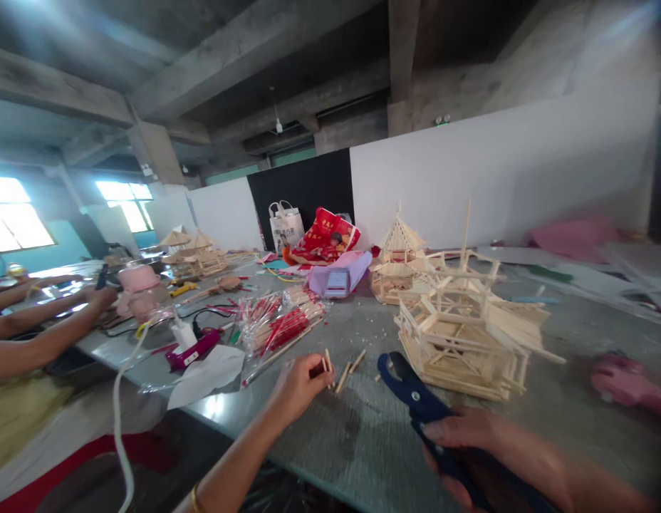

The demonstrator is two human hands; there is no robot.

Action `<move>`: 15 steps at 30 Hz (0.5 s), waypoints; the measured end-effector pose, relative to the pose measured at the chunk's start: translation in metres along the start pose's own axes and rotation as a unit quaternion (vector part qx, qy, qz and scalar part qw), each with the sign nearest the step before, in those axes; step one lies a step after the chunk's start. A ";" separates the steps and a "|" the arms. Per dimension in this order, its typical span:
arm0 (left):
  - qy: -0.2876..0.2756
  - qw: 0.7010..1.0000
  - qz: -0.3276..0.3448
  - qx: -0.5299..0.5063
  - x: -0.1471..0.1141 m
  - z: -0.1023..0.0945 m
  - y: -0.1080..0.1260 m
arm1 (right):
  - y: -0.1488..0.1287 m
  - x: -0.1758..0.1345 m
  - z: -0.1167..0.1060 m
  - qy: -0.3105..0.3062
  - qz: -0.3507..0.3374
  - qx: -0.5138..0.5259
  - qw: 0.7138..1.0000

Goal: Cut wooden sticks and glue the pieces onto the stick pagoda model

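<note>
Short wooden sticks [329, 362] are pinched between the thumb and fingers of my left hand [300, 385], just over the grey tabletop. Beside its fingertips a few cut stick pieces [357, 361] lie loose. My right hand [485, 443] is wrapped round the handles of dark blue cutters [416, 395], whose jaws point toward the sticks and look parted. Right behind the cutters stands a partly built wooden stick pavilion model [453, 335]. A taller model with a pointed roof [399, 260] is behind it.
Plastic-wrapped bundles of red-tipped sticks [288, 324] lie left of centre. A purple power strip [194, 350], a white cable [118, 420] and a paper sheet [213, 372] are nearer. A pink glue gun [624, 381] lies at right. Another person's arms [53, 328] reach in from the left.
</note>
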State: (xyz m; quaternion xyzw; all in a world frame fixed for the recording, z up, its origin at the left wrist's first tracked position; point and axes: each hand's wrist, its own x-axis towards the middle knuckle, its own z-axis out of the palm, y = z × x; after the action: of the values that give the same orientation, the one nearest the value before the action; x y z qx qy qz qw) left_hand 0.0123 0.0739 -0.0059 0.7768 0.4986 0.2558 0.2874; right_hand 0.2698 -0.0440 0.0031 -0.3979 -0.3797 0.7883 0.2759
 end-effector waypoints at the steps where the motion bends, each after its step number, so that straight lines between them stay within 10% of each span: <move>1: 0.002 1.000 0.010 0.007 -0.001 0.000 0.001 | 0.000 0.000 0.000 -0.001 0.000 -0.001 1.000; 15: 0.052 0.996 0.023 0.070 -0.011 0.003 0.015 | -0.001 -0.005 0.004 0.015 -0.019 -0.045 0.999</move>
State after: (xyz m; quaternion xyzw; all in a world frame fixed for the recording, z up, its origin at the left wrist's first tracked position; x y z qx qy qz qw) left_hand 0.0194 0.0582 0.0011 0.7919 0.5114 0.2673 0.1999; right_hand 0.2696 -0.0493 0.0074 -0.4145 -0.4181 0.7587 0.2789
